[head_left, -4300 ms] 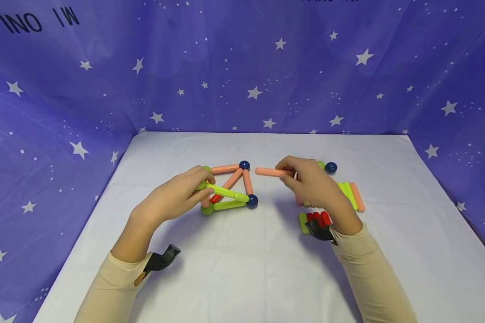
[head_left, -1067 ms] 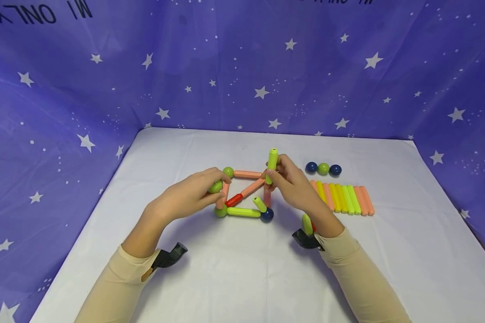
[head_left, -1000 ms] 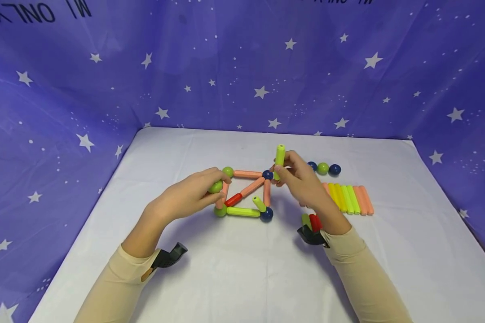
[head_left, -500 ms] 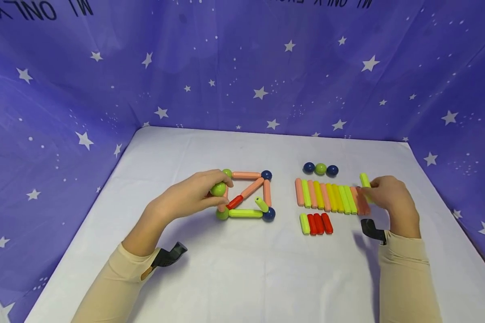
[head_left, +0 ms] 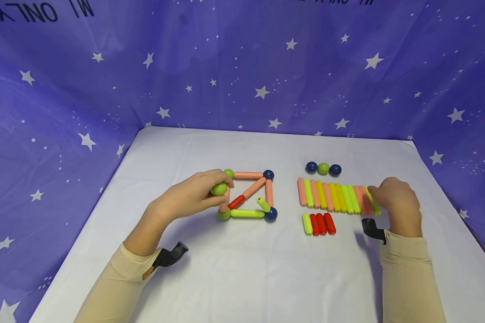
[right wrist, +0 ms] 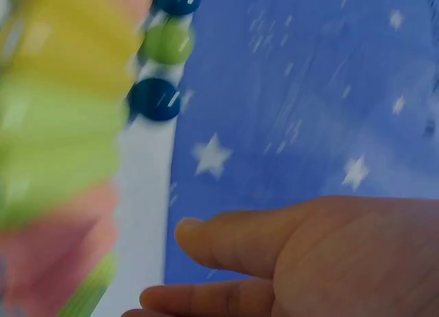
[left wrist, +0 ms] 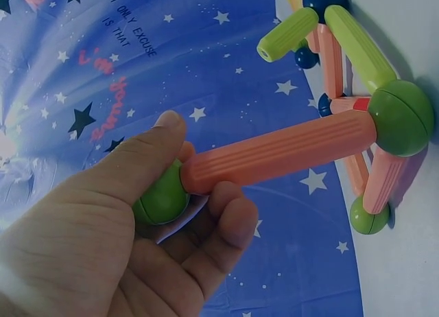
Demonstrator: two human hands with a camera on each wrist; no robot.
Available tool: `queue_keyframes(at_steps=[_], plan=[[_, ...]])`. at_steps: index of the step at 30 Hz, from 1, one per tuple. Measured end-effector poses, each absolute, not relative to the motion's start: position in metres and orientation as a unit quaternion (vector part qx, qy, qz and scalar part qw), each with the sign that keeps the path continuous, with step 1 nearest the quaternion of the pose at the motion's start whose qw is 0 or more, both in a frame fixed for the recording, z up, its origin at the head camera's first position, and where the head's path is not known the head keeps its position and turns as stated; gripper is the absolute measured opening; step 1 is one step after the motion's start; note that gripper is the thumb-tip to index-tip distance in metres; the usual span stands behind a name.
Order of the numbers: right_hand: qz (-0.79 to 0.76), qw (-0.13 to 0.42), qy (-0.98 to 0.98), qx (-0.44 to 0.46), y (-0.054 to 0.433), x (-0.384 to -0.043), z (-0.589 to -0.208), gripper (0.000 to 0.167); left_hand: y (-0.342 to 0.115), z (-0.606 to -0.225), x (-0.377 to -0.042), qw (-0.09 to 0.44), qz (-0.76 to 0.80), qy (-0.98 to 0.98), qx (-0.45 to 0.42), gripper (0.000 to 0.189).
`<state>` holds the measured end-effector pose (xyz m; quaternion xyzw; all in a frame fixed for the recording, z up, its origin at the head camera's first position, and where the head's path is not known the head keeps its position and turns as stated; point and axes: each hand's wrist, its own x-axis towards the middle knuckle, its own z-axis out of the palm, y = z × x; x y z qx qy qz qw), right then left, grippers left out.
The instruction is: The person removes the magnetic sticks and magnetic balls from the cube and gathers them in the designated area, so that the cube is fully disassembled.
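Observation:
My left hand (head_left: pixel 194 193) grips a green ball (left wrist: pixel 163 199) between thumb and fingers, at the upper end of a salmon stick (left wrist: pixel 281 149). That stick rises from another green ball (left wrist: pixel 401 118) at the frame's near left corner. The magnetic-stick frame lies on the table, with a salmon-and-red diagonal (head_left: pixel 253 187) and dark blue balls on its right corners. A short yellow-green stick (head_left: pixel 263 204) leans up from the near blue ball (head_left: pixel 271 214). My right hand (head_left: pixel 400 206) is beside the last yellow-green stick (head_left: pixel 374 202) of the row, its visible fingers straight and holding nothing.
A row of salmon, yellow and yellow-green sticks (head_left: pixel 337 197) lies right of the frame. Behind it are two blue balls and a green ball (head_left: pixel 323 168). Short red sticks (head_left: pixel 321 224) and a short yellow-green one (head_left: pixel 307 224) lie in front. A starry purple cloth (head_left: pixel 242 67) hangs behind.
My right hand has carried a yellow-green stick from the frame to the row's right end, laid it down and let go. Earlier it held a salmon stick. The left hand keeps its grip.

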<state>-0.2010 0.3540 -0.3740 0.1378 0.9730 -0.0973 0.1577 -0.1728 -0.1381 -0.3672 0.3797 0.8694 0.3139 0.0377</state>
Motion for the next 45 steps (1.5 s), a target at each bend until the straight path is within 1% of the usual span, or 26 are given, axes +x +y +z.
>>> queue_keyframes(at_steps=[3,6,8,11,13,15,17,19,22,24,28,31,34,38,45], plan=[[-0.097,0.142,0.978,0.116,0.326,-0.2,-0.367,0.051,-0.137,-0.367,-0.174,0.037,0.314,0.868,0.382,0.017],[-0.1,0.118,0.986,0.066,0.293,-0.198,-0.365,0.05,-0.137,-0.367,-0.174,0.039,0.313,0.869,0.383,0.016],[-0.109,0.098,0.989,0.019,0.271,-0.196,-0.365,0.048,-0.137,-0.366,-0.174,0.041,0.313,0.868,0.383,0.016],[-0.139,0.073,0.984,-0.081,0.242,-0.192,-0.369,0.038,-0.137,-0.366,-0.174,0.044,0.313,0.868,0.383,0.017],[-0.169,0.07,0.971,-0.153,0.223,-0.188,-0.375,0.033,-0.136,-0.366,-0.174,0.044,0.312,0.868,0.383,0.017],[-0.201,0.08,0.952,-0.215,0.204,-0.183,-0.382,0.033,-0.136,-0.367,-0.175,0.044,0.311,0.868,0.385,0.017],[-0.224,0.086,0.936,-0.259,0.186,-0.178,-0.39,0.037,-0.136,-0.367,-0.175,0.042,0.312,0.867,0.386,0.016],[-0.236,0.089,0.926,-0.28,0.169,-0.172,-0.397,0.04,-0.135,-0.367,-0.176,0.042,0.313,0.866,0.389,0.016],[-0.233,0.058,0.925,-0.294,0.151,-0.166,-0.408,0.037,-0.135,-0.366,-0.176,0.039,0.314,0.865,0.39,0.016],[-0.225,0.03,0.929,-0.294,0.144,-0.162,-0.413,0.03,-0.135,-0.366,-0.176,0.037,0.312,0.865,0.391,0.016],[-0.196,-0.021,0.935,-0.294,0.137,-0.159,-0.422,0.02,-0.135,-0.364,-0.175,0.035,0.309,0.866,0.391,0.016],[-0.169,-0.043,0.938,-0.298,0.135,-0.158,-0.424,0.017,-0.135,-0.363,-0.174,0.034,0.308,0.867,0.39,0.015],[-0.146,-0.046,0.942,-0.297,0.134,-0.157,-0.423,0.017,-0.136,-0.363,-0.174,0.033,0.305,0.869,0.388,0.016],[-0.131,-0.038,0.948,-0.289,0.133,-0.156,-0.42,0.018,-0.138,-0.365,-0.173,0.036,0.301,0.873,0.382,0.017],[-0.162,-0.028,0.947,-0.277,0.139,-0.159,-0.415,0.019,-0.139,-0.366,-0.171,0.034,0.298,0.875,0.381,0.018]])
